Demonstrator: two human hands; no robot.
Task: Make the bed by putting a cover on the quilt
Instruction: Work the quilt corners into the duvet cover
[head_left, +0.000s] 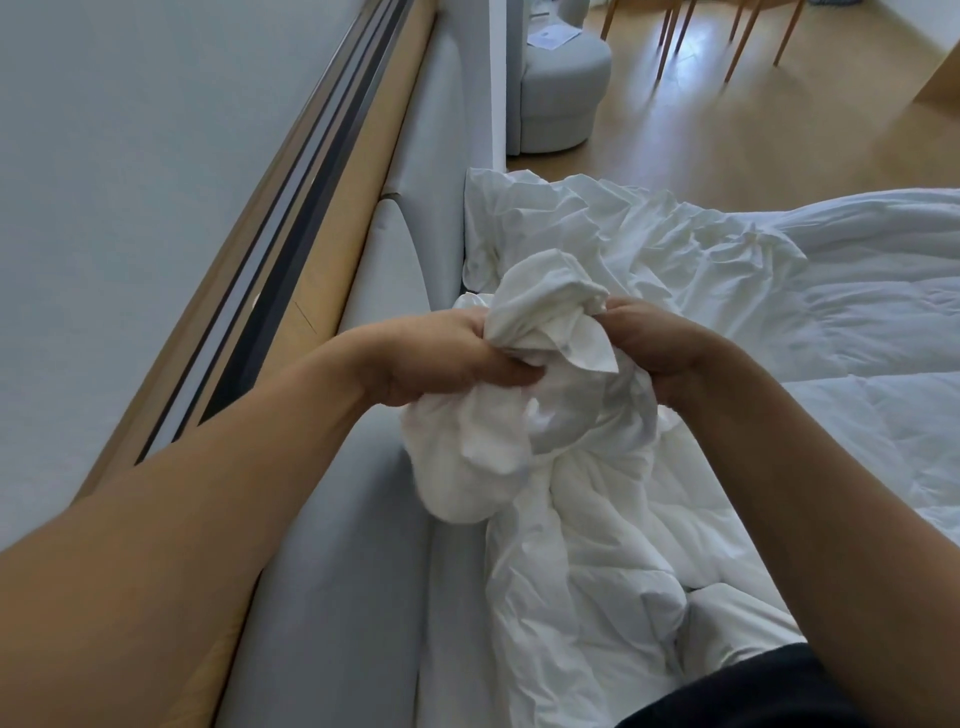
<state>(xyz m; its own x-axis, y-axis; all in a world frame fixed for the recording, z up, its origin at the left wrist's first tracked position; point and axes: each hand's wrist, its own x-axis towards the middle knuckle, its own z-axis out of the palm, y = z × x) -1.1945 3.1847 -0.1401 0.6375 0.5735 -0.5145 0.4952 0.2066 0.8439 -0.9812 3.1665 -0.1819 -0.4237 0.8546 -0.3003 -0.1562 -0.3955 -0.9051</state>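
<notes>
**A:** What is held, and by which hand?

**B:** A bunched corner of the white duvet cover is gripped from both sides. The left hand is curled tightly round it, and the right hand is clenched on the opposite side. The bunch is raised close beside the padded headboard.

**A:** And the quilt?

**B:** The quilt is spread out to the right of the hands. Whether its corner is caught inside the bunch cannot be told.

**A:** What might go wrong?

**B:** If only cover is pinched, the quilt corner would likely be lost inside once the fabric is shaken out, and a lump would be left. A twist could also be locked in if the bunch is pulled before it is straightened.
</notes>
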